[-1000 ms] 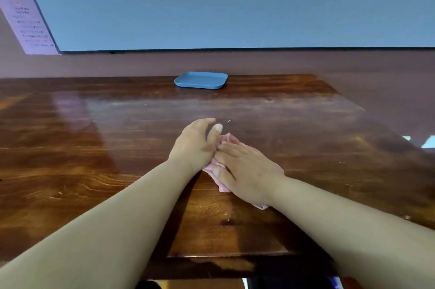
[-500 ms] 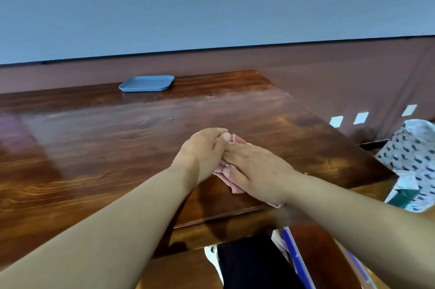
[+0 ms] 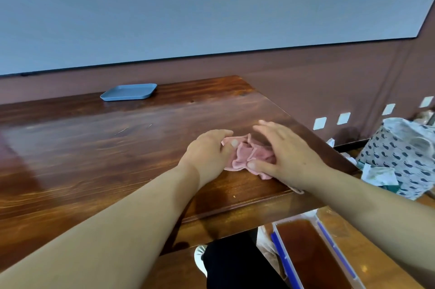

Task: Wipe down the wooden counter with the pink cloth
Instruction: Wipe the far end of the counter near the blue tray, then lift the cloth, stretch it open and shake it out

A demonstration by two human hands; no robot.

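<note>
Both bare hands are on the wooden counter (image 3: 98, 147), close to its near right corner, with the pink cloth (image 3: 247, 155) bunched up between them. The left hand (image 3: 207, 152) sits on the left side of the cloth, fingers curled down onto its far left edge and the thumb lying over the fabric, so it grips that edge. The right hand (image 3: 289, 154) lies just to the right of the left one; its fingers are stretched forward and slightly blurred, reaching past the cloth's far side, while its thumb presses flat on the near fold. The palm covers the right part of the cloth, and a strip of pink shows under the wrist at the counter's front edge. The cloth is crumpled into ridges in the gap between the two thumbs. Far ahead of the left hand, well apart from it, a blue tray (image 3: 129, 92) rests at the back of the counter by the wall. To the right of the right hand, beyond the counter's side edge, stands a white bag with dark blue spots (image 3: 400, 150).
</note>
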